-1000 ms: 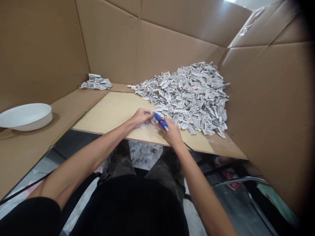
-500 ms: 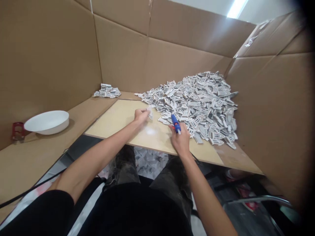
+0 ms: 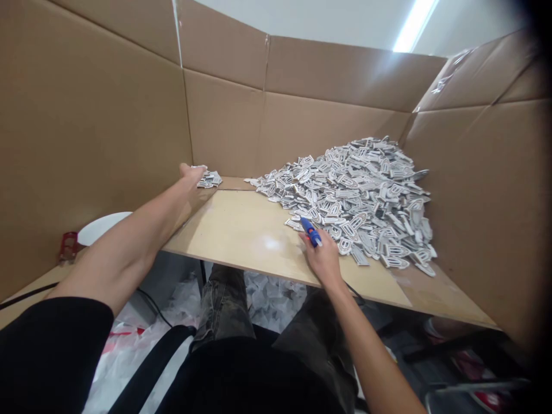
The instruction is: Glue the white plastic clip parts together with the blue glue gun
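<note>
Left of centre, your left hand (image 3: 192,172) part-hides a small pile (image 3: 211,180), fingers unreadable; your right hand (image 3: 324,254) clamps a blue tool (image 3: 307,227).

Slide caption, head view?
Left hand at a small pile of pale pieces, right hand holding a blue tool beside the large pile.

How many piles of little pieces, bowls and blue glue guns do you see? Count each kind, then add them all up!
Piles of pieces: 2 (a big pile and a small pile)
Bowls: 1 (white bowl, partly hidden)
Glue guns: 1 (blue glue gun, in the right hand)
Total: 4
</note>
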A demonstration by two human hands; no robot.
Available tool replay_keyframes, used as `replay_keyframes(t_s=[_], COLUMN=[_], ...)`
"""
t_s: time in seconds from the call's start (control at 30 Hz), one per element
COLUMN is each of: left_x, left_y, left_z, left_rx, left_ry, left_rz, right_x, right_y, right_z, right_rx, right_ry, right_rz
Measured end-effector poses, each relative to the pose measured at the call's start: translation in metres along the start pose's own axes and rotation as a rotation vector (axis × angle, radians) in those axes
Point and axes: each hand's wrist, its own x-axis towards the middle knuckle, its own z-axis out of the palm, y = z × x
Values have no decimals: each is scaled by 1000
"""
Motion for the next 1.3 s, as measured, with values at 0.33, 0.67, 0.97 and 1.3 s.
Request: replay_keyframes(t_s=[0.33,0.67,0.97,1.3], left_x=[-69,-152,-171,-191], left_y=[-41,-22,-26,-1], left_z=[103,182,170,161], left_rx=[416,340,460,-428], left_ry=[-314,-861,-612,-518], left_rz=[434,908,744,-57], right_x=[0,4,10,13], right_y=[-6,6,-10,-46], right_z=[-6,-10,-18,-51], right_rx=[-38,-7,144,-296], right_ry=[-1,54,-179,-609], right_rz=[71,331,366,414])
